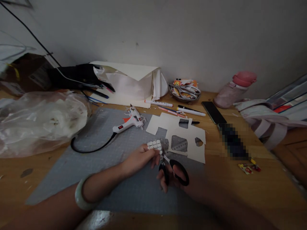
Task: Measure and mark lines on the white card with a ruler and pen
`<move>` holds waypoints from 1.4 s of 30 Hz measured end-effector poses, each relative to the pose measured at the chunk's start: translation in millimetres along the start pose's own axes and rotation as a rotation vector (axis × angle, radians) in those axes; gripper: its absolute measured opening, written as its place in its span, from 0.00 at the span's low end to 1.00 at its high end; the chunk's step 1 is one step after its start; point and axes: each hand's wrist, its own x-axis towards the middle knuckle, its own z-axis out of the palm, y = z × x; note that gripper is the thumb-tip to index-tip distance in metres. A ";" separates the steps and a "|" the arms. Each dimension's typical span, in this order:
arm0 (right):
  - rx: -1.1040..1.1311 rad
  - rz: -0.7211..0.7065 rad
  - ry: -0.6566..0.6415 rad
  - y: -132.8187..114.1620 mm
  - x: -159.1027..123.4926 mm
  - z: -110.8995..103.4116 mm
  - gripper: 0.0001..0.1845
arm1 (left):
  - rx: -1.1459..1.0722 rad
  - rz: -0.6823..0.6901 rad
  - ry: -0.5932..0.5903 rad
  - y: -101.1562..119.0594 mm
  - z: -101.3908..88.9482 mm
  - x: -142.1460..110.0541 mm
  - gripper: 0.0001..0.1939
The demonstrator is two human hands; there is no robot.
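Observation:
Between the fingers of my left hand (141,157) is a small sheet of white round stickers (155,145), its clear backing partly visible. My right hand (170,177) has its fingers through the black handles of a pair of scissors (180,171). The blades point up and left, meeting the lower right edge of the sticker sheet; how far apart they are is hard to make out. Just beyond both hands lies a cream piece of card (196,150) with several shapes cut out of it. Under the hands is a grey cutting mat (115,185).
A white hot glue gun (128,124) with a black cord rests on the mat. Markers (159,103) lie behind, near a bowl (185,95) holding another pair of scissors. At right stand a pink bottle (231,92) and a phone (213,112). Plastic bags (43,124) lie left.

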 end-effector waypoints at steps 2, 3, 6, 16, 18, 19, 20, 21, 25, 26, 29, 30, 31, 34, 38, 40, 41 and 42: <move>-0.004 0.023 0.013 -0.7 -0.1 0.9 0.34 | -0.008 0.012 -0.002 -0.4 0.0 0.5 0.19; -0.007 0.027 0.019 -0.7 -0.1 1.2 0.34 | -0.014 0.015 -0.004 -0.5 -0.1 0.8 0.19; -0.018 0.020 0.032 1.4 -0.3 1.4 0.34 | -0.015 0.014 -0.005 -0.6 -0.2 1.1 0.19; -0.153 -0.015 0.044 -1.8 -2.7 1.6 0.30 | -0.013 -0.013 -0.007 -0.9 -0.8 0.4 0.19; -0.154 -0.010 0.045 -3.2 -2.4 1.6 0.31 | -0.027 -0.003 -0.012 -2.5 -0.7 1.0 0.19; -0.152 -0.001 0.048 -3.8 -2.3 1.4 0.31 | -0.034 0.004 -0.013 -3.3 -0.5 1.3 0.19; -0.152 0.009 0.051 -4.6 -2.2 1.1 0.31 | -0.041 0.012 -0.010 -4.1 -0.4 1.6 0.20; -0.157 0.021 0.052 -5.7 -2.3 0.8 0.32 | -0.044 0.018 -0.005 -4.5 -0.3 1.7 0.20; -0.219 0.056 0.047 -11.7 -3.9 -0.4 0.33 | -0.043 0.024 0.032 -4.2 -0.2 0.8 0.18; -0.227 0.060 0.045 -12.8 -4.3 -0.8 0.33 | -0.042 0.025 0.031 -4.1 -0.3 0.6 0.18; -0.215 0.062 0.037 -12.9 -4.3 -2.3 0.33 | -0.038 0.057 0.015 -4.9 -0.7 0.5 0.18; -0.205 0.061 0.034 -12.1 -3.9 -3.0 0.33 | -0.033 0.069 0.010 -5.5 -0.8 0.7 0.18; -0.197 0.059 0.031 -11.2 -3.5 -3.7 0.33 | -0.028 0.076 0.003 -6.2 -0.9 0.9 0.18; -0.181 0.065 0.021 -10.3 -2.9 -4.7 0.34 | -0.024 0.074 -0.013 -7.4 -1.0 1.2 0.17; -0.200 0.087 0.029 -14.4 -4.2 -4.0 0.32 | -0.063 0.051 -0.013 -6.6 -1.4 0.3 0.17; -0.218 0.085 0.016 -17.0 -4.8 -3.9 0.33 | -0.114 0.048 -0.026 -6.6 -2.0 0.0 0.16; -0.225 0.079 0.007 -18.2 -4.9 -4.0 0.33 | -0.143 0.054 -0.037 -6.9 -2.4 -0.1 0.15; -0.232 0.072 -0.003 -19.3 -5.1 -4.1 0.33 | -0.171 0.063 -0.054 -7.3 -2.8 0.0 0.15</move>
